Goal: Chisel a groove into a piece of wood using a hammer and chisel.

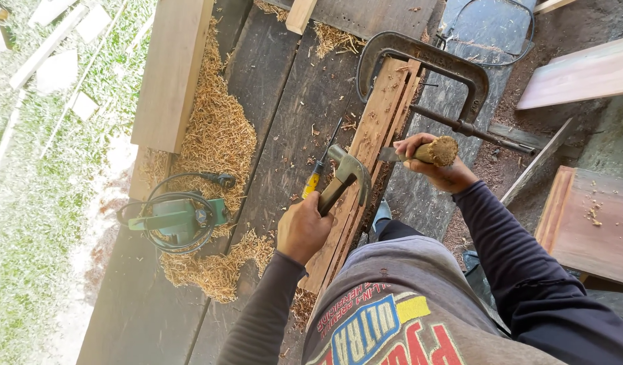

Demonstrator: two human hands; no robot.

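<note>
1. Wood shavings lie heaped on our dark plank counter, beside a green power tool wrapped in its cord.
2. Our left hand is clenched around the handle of a claw hammer, its head raised above the stacked wooden strips.
3. Our right hand grips a wooden-handled chisel, blade at the strips' edge.
4. A metal C-clamp pins the strips to the counter.
5. A yellow-handled screwdriver lies just beside the hammer.

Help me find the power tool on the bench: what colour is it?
Green, with a black cord; head view.
</note>
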